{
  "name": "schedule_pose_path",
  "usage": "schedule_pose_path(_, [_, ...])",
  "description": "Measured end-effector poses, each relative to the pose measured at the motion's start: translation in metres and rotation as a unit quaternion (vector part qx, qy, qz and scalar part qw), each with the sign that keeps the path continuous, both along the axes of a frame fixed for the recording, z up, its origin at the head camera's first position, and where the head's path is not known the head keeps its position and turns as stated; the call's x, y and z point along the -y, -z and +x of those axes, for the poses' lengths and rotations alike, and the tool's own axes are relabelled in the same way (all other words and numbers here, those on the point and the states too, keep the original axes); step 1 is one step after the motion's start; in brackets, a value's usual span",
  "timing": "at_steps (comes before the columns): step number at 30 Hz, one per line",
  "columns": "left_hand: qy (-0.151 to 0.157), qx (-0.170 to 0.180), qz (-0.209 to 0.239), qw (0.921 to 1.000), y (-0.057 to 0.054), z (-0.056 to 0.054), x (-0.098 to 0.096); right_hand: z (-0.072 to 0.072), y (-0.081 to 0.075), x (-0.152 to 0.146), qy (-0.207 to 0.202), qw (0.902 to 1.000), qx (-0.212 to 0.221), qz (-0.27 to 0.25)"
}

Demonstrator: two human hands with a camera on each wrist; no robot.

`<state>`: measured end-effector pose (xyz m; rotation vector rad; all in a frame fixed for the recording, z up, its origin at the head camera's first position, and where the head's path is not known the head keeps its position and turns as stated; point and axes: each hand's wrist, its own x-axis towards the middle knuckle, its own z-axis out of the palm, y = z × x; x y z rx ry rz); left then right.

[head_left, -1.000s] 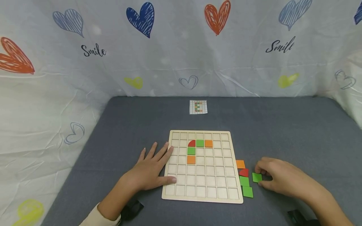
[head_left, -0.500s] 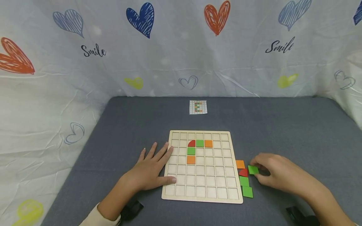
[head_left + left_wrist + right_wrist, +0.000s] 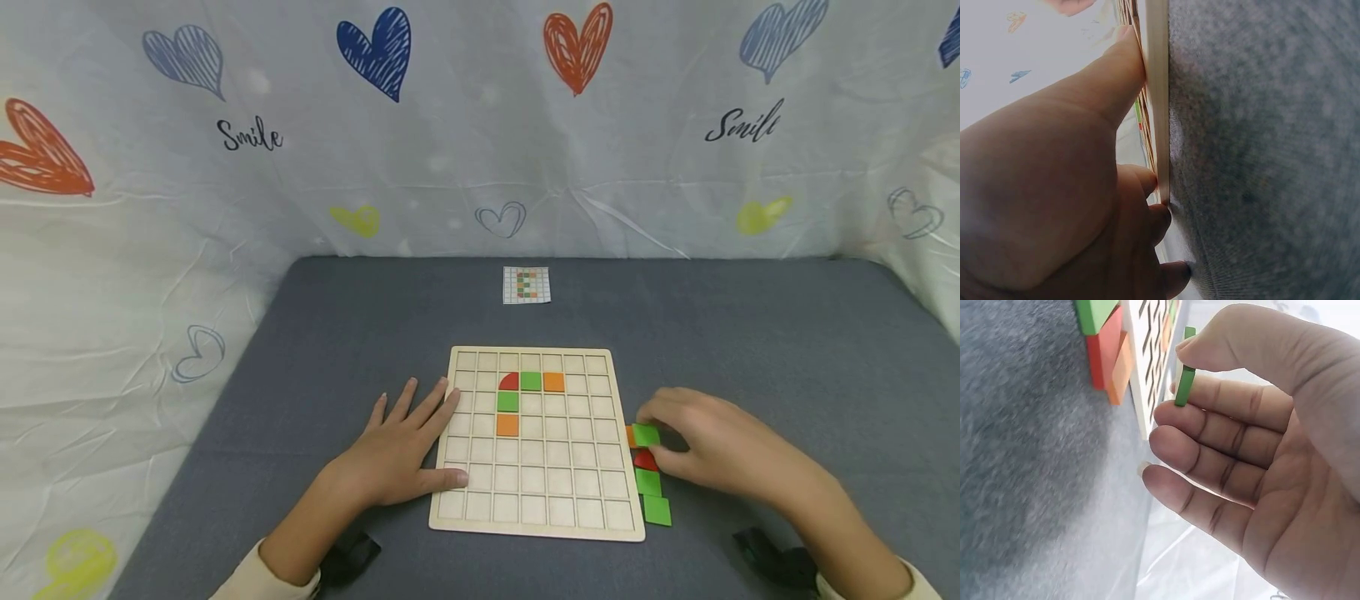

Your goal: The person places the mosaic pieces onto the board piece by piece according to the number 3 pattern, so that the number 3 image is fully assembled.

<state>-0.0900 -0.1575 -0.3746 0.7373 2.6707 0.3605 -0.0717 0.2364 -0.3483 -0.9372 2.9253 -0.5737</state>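
My left hand [image 3: 401, 458] lies with spread fingers on the left edge of a wooden grid board [image 3: 536, 508]; in the left wrist view its thumb [image 3: 1119, 69] rests along the board's side. My right hand [image 3: 723, 446] pinches a green square tile [image 3: 1186, 378] between thumb and fingers, raised off the cloth. In the head view that tile overlaps an orange tile [image 3: 630, 437] beside the board's right edge. Set in the grid are a red quarter-round tile [image 3: 509, 382], green tiles [image 3: 530, 381] and orange tiles [image 3: 553, 382].
Right of the board lie a red tile [image 3: 644, 460] and two green tiles [image 3: 648, 482], close together on the grey cloth [image 3: 360, 317]. A small printed pattern card [image 3: 527, 285] lies behind the board. A white curtain [image 3: 450, 125] with hearts hangs at the back.
My right hand has lifted the green tile and carried it left and away from me, over the orange tile toward the board's right edge. The left hand has stayed put.
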Motion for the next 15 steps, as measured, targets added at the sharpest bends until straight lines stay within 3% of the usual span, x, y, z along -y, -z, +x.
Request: schedule_pose_path(15, [-0.002,0.005,-0.001,1.0000,-0.002,0.000,-0.001,-0.012,-0.001,0.018,-0.029,0.9995,-0.010,0.010])
